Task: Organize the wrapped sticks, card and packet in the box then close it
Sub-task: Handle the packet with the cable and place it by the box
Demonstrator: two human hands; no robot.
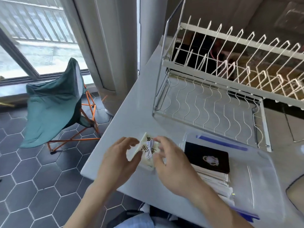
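Note:
A small cream box (pixel 148 162) lies near the table's left front corner, its lid (pixel 139 146) tipped up on the left side. A packet with a coiled white cable (pixel 150 148) sits in the box opening. My left hand (pixel 117 159) grips the raised lid and the box's left side. My right hand (pixel 171 162) holds the box's right side, fingertips at the packet. Whether those fingers pinch the packet I cannot tell. A black card (pixel 207 157) lies on a stack of wrapped sticks (pixel 215 180) to the right.
A clear zip bag (pixel 256 171) with a blue strip lies under the card and sticks. A white wire dish rack (pixel 213 89) fills the far table. A teal folding chair (pixel 54 106) stands on the tiled floor at left. A dark rimmed object (pixel 296 193) sits at the right edge.

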